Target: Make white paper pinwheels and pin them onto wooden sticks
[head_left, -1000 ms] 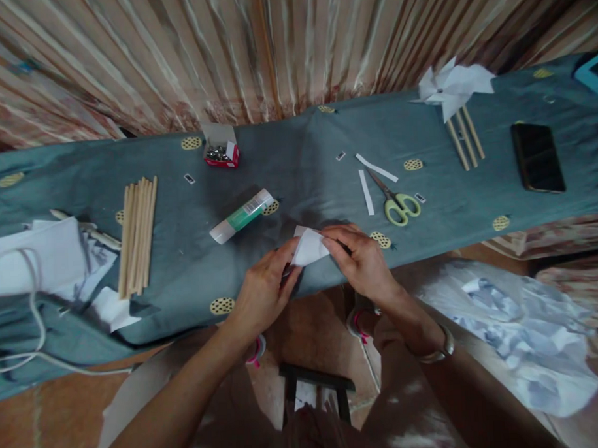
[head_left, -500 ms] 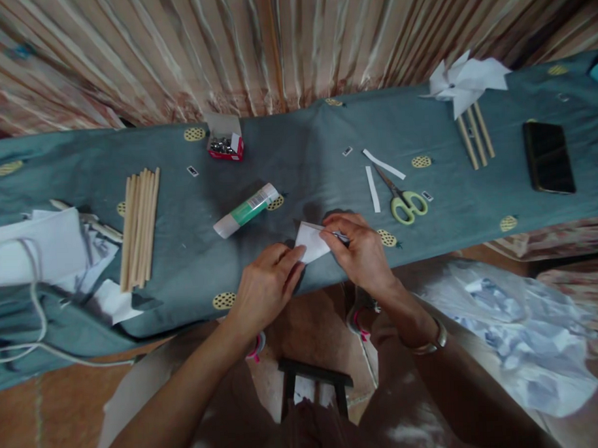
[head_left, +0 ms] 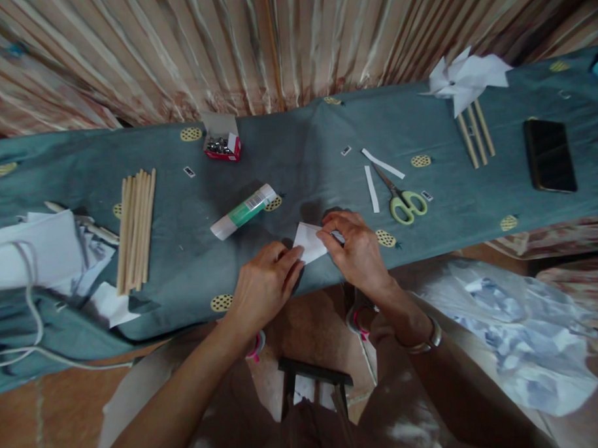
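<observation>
A small folded piece of white paper [head_left: 309, 242] is between my hands at the table's near edge. My left hand [head_left: 269, 277] pinches its left lower corner between thumb and fingers. On the other side, my right hand [head_left: 356, 251] grips the paper's right edge, its thumb on top and the fingers curled behind. Part of the paper is hidden under the right fingers. A green and white glue stick [head_left: 243, 211] lies beyond my left hand. Green-handled scissors [head_left: 401, 197] rest beyond my right hand, beside two white paper strips [head_left: 372, 189].
Wooden sticks [head_left: 136, 233] and white paper sheets [head_left: 35, 249] lie at left, by a white cable [head_left: 37, 311]. A red box of metal pins [head_left: 222, 148] stands at the back. Paper pinwheels [head_left: 470, 77] and a phone [head_left: 550, 155] are at right. A plastic bag [head_left: 523, 334] sits below.
The view has shifted slightly. Both hands keep their hold on the folded paper, and the right fingers have moved a little along its edge.
</observation>
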`<move>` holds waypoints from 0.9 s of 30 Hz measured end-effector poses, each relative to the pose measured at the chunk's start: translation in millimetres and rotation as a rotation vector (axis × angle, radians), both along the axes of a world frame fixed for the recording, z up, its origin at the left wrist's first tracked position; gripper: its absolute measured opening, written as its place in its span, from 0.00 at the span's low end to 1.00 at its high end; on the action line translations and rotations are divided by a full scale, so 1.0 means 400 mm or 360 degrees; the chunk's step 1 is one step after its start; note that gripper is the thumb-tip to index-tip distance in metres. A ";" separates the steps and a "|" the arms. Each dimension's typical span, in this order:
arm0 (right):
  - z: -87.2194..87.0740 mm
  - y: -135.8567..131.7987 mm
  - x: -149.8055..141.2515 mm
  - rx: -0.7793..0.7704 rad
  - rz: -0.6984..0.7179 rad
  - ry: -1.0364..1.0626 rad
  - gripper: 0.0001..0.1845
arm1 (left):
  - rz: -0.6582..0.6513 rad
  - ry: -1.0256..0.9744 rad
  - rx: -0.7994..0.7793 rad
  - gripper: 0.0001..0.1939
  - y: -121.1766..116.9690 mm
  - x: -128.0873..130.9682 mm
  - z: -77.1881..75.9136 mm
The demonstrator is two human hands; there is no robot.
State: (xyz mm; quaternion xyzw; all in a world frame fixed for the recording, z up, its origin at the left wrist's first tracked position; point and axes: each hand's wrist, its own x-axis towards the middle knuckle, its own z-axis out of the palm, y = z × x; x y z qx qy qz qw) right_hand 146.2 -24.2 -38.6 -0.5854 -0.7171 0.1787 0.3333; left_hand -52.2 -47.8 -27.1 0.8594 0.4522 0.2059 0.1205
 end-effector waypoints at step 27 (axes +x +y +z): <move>-0.004 0.010 0.000 -0.0006 0.0023 -0.0042 0.08 | -0.0285 0.0110 0.0018 0.30 -0.040 0.042 -0.037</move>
